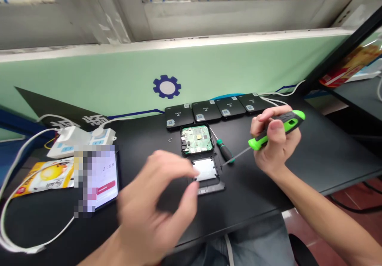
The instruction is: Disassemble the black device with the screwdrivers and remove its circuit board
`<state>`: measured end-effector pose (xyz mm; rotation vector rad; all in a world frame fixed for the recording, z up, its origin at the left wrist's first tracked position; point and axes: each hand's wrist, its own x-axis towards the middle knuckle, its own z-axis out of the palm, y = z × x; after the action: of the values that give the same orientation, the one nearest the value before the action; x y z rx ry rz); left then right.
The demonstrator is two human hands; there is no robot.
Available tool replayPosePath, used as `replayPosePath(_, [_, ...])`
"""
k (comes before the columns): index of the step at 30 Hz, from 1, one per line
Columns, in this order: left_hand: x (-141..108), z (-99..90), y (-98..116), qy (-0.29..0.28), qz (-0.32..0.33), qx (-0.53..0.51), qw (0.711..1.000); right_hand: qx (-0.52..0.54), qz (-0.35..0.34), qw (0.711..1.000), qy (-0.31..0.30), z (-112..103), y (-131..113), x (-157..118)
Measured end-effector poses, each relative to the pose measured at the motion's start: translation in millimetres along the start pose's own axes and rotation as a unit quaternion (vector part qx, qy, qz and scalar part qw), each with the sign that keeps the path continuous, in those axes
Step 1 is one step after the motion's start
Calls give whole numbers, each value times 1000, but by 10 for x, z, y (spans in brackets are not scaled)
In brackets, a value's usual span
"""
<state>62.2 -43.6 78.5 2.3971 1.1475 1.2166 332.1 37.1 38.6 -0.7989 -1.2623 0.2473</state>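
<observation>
**Left hand (pixel 155 206) loosely open by metal plate; screwdriver gripped in right**

Left hand nearest camera, lower centre, motion-blurred. Thumb and forefinger are curled towards each other with a gap; nothing is seen between them. The silver plate (pixel 205 168) on the black cover (pixel 219 187) is almost reached, just right of lower centre; contact can't be told. By the right hand (pixel 276 138), right of centre, the green-and-black screwdriver (pixel 298 116) is gripped by its handle, shaft slanted down-left, tip close to the cover's right edge.

Judgement: the shaft is best brought upright and in line with any screw head before force is applied; at this slant, slipping is likely. The cover is best braced by its rim, fingers clear of the tip. The circuit board (pixel 198 138), bare in its case above the cover, should be kept untouched. Loose screws (pixel 170 140), left of the case, are easily knocked.

Surface: black desk (pixel 143 134). A second screwdriver (pixel 223 149) is laid right of the case; four closed boxes (pixel 179 116) are lined up behind. Phone (pixel 109 170), power strip (pixel 103 140) and yellow packet (pixel 50 174) are placed left.

Room: pale green wall (pixel 119 71) marked with gear emblem (pixel 167 87), window frame (pixel 209 19) above, red floor (pixel 358 196) lower right.
</observation>
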Motion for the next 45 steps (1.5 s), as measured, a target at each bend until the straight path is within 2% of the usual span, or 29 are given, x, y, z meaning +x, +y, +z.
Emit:
replayPosePath(6, [-2,452,-375,-91,16,-40,995,-31,-6,999,-32,19,77,-204])
replayPosePath(12, [-171,715,-420,-110,37,-36,993,-53,-9,993,-105,-55,137,-301])
replayPosePath(15, [-210,735,-413,-108,12,-35,994,-20,-13,994,-111,-50,125,-293])
replayPosePath(21, [-226,645,-428,-122,-35,-55,990,26,-10,995,-97,-10,72,-271])
replayPosePath(25, [-227,615,-448,-122,-46,-50,990,43,-14,992,-122,-37,54,-273])
replayPosePath(29, [-220,619,-466,-126,-52,-55,989,48,-18,988,-144,-71,57,-283])
replayPosePath(38, [-227,632,-490,-128,-57,-62,988,75,-3,986,-147,-71,66,-302])
replayPosePath(45, [-268,683,-550,-118,-47,-64,990,86,-31,988,-122,-30,94,-284])
